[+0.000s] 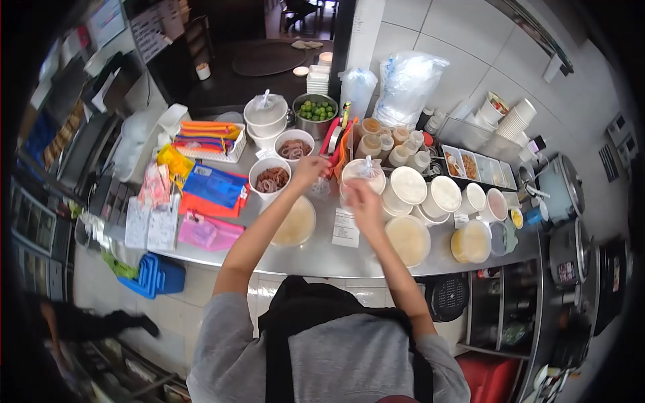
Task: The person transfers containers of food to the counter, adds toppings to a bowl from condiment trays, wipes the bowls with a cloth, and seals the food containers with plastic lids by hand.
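Note:
My left hand (313, 172) reaches over the counter beside a red tape dispenser (329, 142), its fingertips drawn together; whatever is in them is too small to make out. My right hand (365, 203) is blurred in front of a white lidded tub (363, 173), which has a small knotted clear bag (367, 168) on top. Another small clear bag (320, 189) lies below my left hand. Two open white tubs, one with meat and onion rings (271, 180) and one similar (294, 149), stand left of it. A printed slip (345, 228) lies between my forearms.
Lidded tubs (408, 186) and soup containers (407, 240) crowd the right side. Coloured bags (213, 186) and a basket (228, 150) lie left. Limes fill a metal pot (316, 124) behind. On the floor is a blue bin (158, 277); a person (94, 324) is at lower left.

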`<move>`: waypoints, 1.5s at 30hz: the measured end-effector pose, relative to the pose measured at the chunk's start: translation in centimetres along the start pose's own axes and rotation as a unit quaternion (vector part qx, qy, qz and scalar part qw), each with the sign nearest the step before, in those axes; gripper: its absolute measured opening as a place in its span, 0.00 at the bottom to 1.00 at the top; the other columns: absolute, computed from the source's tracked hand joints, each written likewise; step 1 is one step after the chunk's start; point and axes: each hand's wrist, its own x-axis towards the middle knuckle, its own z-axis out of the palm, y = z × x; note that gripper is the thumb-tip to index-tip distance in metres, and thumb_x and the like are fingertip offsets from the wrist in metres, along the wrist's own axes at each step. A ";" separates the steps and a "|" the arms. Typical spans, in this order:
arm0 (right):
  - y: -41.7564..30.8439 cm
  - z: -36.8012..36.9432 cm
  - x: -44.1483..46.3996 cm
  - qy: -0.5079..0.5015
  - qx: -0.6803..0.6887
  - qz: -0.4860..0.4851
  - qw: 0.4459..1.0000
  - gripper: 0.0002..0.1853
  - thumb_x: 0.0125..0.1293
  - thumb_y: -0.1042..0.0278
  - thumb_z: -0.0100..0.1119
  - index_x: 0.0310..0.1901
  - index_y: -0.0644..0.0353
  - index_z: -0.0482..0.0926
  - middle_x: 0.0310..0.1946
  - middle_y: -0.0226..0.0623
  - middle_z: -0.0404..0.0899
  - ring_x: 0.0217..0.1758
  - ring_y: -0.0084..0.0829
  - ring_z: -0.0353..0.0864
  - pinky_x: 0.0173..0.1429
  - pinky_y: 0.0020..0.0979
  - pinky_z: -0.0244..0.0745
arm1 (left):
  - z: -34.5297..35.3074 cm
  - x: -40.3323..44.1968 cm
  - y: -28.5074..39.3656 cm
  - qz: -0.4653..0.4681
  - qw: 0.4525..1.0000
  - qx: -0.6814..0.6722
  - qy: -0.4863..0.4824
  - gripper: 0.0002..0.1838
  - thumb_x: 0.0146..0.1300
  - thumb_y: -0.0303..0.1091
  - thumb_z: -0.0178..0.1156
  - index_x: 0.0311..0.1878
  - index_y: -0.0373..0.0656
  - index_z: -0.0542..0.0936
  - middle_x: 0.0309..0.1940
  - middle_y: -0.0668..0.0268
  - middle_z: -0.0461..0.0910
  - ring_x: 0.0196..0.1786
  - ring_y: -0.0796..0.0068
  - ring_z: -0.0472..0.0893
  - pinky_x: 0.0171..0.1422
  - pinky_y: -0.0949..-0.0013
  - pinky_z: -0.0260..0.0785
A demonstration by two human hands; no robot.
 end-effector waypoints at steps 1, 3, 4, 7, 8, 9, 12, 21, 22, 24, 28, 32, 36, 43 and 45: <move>1.9 2.6 1.9 -0.013 -0.058 0.004 0.998 0.11 0.57 0.81 0.48 0.42 0.65 0.69 0.31 0.39 0.75 0.28 0.31 0.76 0.33 0.28 0.72 | -1.3 1.0 -0.8 -0.049 0.999 -0.023 0.004 0.09 0.59 0.29 0.49 0.35 0.38 0.78 0.27 0.65 0.78 0.28 0.75 0.78 0.31 0.73 0.71; 5.6 6.4 5.3 -0.005 -0.187 -0.002 0.982 0.14 0.53 0.82 0.46 0.44 0.65 0.65 0.31 0.47 0.75 0.31 0.46 0.77 0.35 0.38 0.73 | -2.7 2.6 -0.9 -0.116 0.992 -0.048 -0.012 0.10 0.60 0.30 0.48 0.37 0.36 0.78 0.27 0.64 0.78 0.29 0.73 0.79 0.32 0.71 0.72; 7.0 7.8 6.4 0.014 -0.258 -0.010 0.966 0.14 0.53 0.81 0.46 0.44 0.65 0.64 0.32 0.50 0.75 0.33 0.49 0.77 0.36 0.41 0.73 | -3.2 3.1 -1.0 -0.136 0.989 -0.052 -0.033 0.11 0.60 0.31 0.48 0.37 0.35 0.77 0.27 0.63 0.78 0.29 0.71 0.79 0.33 0.70 0.72; 7.6 10.0 10.0 0.053 -0.360 0.065 0.929 0.13 0.55 0.77 0.43 0.44 0.65 0.59 0.36 0.57 0.73 0.37 0.55 0.76 0.38 0.47 0.71 | -4.2 4.6 -1.4 -0.159 0.981 -0.083 -0.079 0.11 0.60 0.32 0.49 0.36 0.33 0.76 0.29 0.61 0.78 0.31 0.68 0.79 0.36 0.68 0.74; 7.6 10.2 11.1 0.062 -0.374 0.107 0.919 0.13 0.56 0.75 0.43 0.44 0.65 0.58 0.37 0.60 0.72 0.39 0.55 0.76 0.39 0.49 0.71 | -4.4 5.0 -1.2 -0.166 0.977 -0.096 -0.092 0.11 0.60 0.32 0.49 0.36 0.34 0.76 0.30 0.61 0.78 0.31 0.68 0.79 0.37 0.67 0.74; 7.7 10.1 11.9 0.074 -0.375 0.128 0.915 0.13 0.57 0.74 0.42 0.43 0.65 0.58 0.37 0.61 0.72 0.39 0.56 0.75 0.40 0.49 0.71 | -4.3 5.2 -1.2 -0.175 0.973 -0.111 -0.105 0.11 0.60 0.32 0.49 0.36 0.34 0.76 0.30 0.61 0.78 0.32 0.68 0.79 0.37 0.67 0.74; 8.0 10.3 13.5 0.101 -0.370 0.185 0.905 0.12 0.58 0.73 0.40 0.44 0.66 0.58 0.36 0.63 0.73 0.40 0.57 0.75 0.42 0.50 0.70 | -4.5 6.5 -2.4 -0.211 0.960 -0.142 -0.116 0.11 0.61 0.33 0.48 0.38 0.35 0.74 0.34 0.60 0.77 0.36 0.67 0.78 0.41 0.65 0.74; 11.9 9.7 14.9 0.275 -0.239 0.164 0.917 0.18 0.48 0.78 0.53 0.40 0.62 0.57 0.27 0.57 0.74 0.35 0.57 0.75 0.39 0.48 0.68 | -4.7 8.5 -3.3 -0.253 0.915 -0.237 -0.208 0.16 0.66 0.37 0.42 0.43 0.32 0.69 0.40 0.52 0.74 0.45 0.59 0.76 0.53 0.59 0.70; 11.4 9.7 14.7 0.299 -0.231 0.142 0.915 0.19 0.46 0.80 0.56 0.38 0.60 0.58 0.23 0.48 0.74 0.29 0.48 0.77 0.35 0.42 0.69 | -4.8 8.5 -3.0 -0.246 0.917 -0.228 -0.218 0.17 0.67 0.38 0.40 0.44 0.30 0.68 0.40 0.49 0.74 0.47 0.57 0.75 0.54 0.58 0.69; 10.8 9.8 14.5 0.300 -0.205 0.099 0.926 0.19 0.45 0.81 0.57 0.37 0.59 0.59 0.22 0.45 0.74 0.27 0.42 0.77 0.33 0.39 0.70 | -5.2 8.6 -2.7 -0.257 0.912 -0.240 -0.210 0.18 0.67 0.39 0.40 0.44 0.30 0.68 0.40 0.49 0.74 0.46 0.57 0.75 0.54 0.59 0.70; 4.7 10.4 10.0 0.236 -0.088 0.058 0.966 0.18 0.47 0.84 0.54 0.38 0.59 0.60 0.20 0.40 0.73 0.24 0.35 0.77 0.28 0.33 0.70 | -5.2 9.6 -4.9 -0.228 0.912 -0.251 -0.233 0.19 0.66 0.40 0.42 0.45 0.29 0.69 0.42 0.50 0.74 0.46 0.59 0.75 0.54 0.62 0.69; -1.2 12.9 1.7 0.131 -0.122 0.029 0.983 0.13 0.52 0.81 0.52 0.36 0.59 0.61 0.21 0.37 0.69 0.21 0.34 0.73 0.24 0.32 0.65 | -5.2 8.3 -2.8 -0.249 0.908 -0.246 -0.232 0.21 0.65 0.40 0.45 0.45 0.25 0.68 0.41 0.47 0.73 0.46 0.56 0.76 0.53 0.65 0.71; -4.5 15.1 -4.2 0.057 -0.120 0.032 0.991 0.11 0.52 0.80 0.51 0.35 0.58 0.62 0.23 0.39 0.69 0.27 0.42 0.73 0.28 0.36 0.66 | -4.9 7.9 -2.2 -0.252 0.918 -0.233 -0.200 0.22 0.60 0.35 0.55 0.45 0.21 0.67 0.41 0.45 0.73 0.45 0.54 0.76 0.52 0.65 0.72; -3.4 14.6 -5.4 0.080 -0.091 -0.005 0.993 0.10 0.53 0.78 0.50 0.35 0.57 0.62 0.26 0.42 0.70 0.30 0.47 0.72 0.30 0.40 0.64 | -3.9 8.1 -4.4 -0.159 0.961 -0.154 -0.167 0.12 0.57 0.27 0.51 0.38 0.24 0.72 0.38 0.49 0.75 0.43 0.56 0.78 0.50 0.67 0.73; -3.7 13.8 -5.6 0.081 -0.079 0.007 0.994 0.10 0.52 0.79 0.50 0.35 0.57 0.62 0.25 0.41 0.70 0.30 0.47 0.72 0.31 0.40 0.64 | -3.9 8.0 -4.7 -0.145 0.965 -0.154 -0.155 0.11 0.56 0.27 0.51 0.36 0.26 0.72 0.36 0.49 0.76 0.41 0.59 0.79 0.47 0.70 0.74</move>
